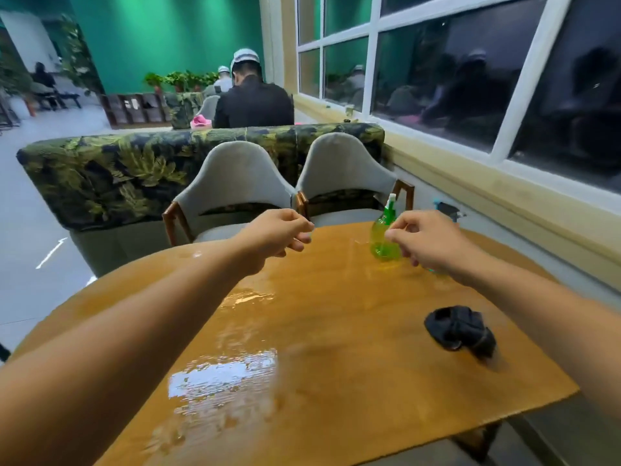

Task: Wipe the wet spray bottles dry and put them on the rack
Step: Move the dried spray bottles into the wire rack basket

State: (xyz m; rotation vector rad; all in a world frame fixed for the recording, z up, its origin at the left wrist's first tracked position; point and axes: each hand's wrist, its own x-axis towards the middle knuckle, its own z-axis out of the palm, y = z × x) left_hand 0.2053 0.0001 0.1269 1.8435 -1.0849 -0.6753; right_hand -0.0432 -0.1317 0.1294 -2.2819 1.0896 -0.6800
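Green spray bottle (383,237) stands upright on the bench (336,331), not picked up yet

Right hand (433,243) is right in front of the bottle, fingers curled; can't tell if they touch it. Left hand (275,237) hangs off to the bottle's left, fingers curled in on nothing I can see. The black cloth (460,327) lies well on the near side of the bottle. I'd grab the bottle low on its body, then bring the cloth to it.
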